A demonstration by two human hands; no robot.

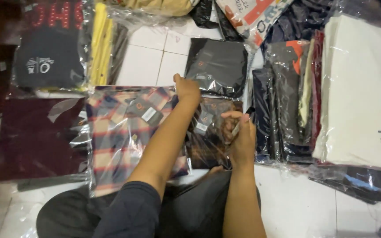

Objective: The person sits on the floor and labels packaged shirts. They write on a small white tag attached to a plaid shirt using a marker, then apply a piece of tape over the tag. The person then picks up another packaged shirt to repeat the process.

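Plaid shirt (124,136): folded flat, soft woven check in red, cream and navy, sealed in a glossy crinkled clear bag; lies at centre-left of the frame on the tile floor (155,53). Its upper right corner sits under the left hand (186,90).

Left hand: at the centre of the frame, fingers curled down and pressed on the top edge of the plaid shirt's bag; whether it pinches the plastic cannot be told.

Brown shirt (208,136): dark, folded, in a shiny wrinkled bag, just right of the plaid shirt and partly under both forearms.

Right hand (241,132): centre-right, fingers drawn together around a small pale object (236,128), too small to identify, held over the brown shirt.

Black shirt (217,64): rectangular bagged fold, upper centre, just above the left hand.

Maroon garment (36,136): flat bagged fold, left edge, touching the plaid shirt's left side.

Yellow garment (100,44): narrow bagged stack, upper left.

White garment (367,88): large, smooth, bagged rectangle, right edge, overlapping a row of dark bagged garments (283,97) stacked on edge.

Open room: bare white glossy tiles show in the upper centre between the yellow garment and the black shirt, and at lower right below the dark stack. Packages crowd the hands on the left, top and right.
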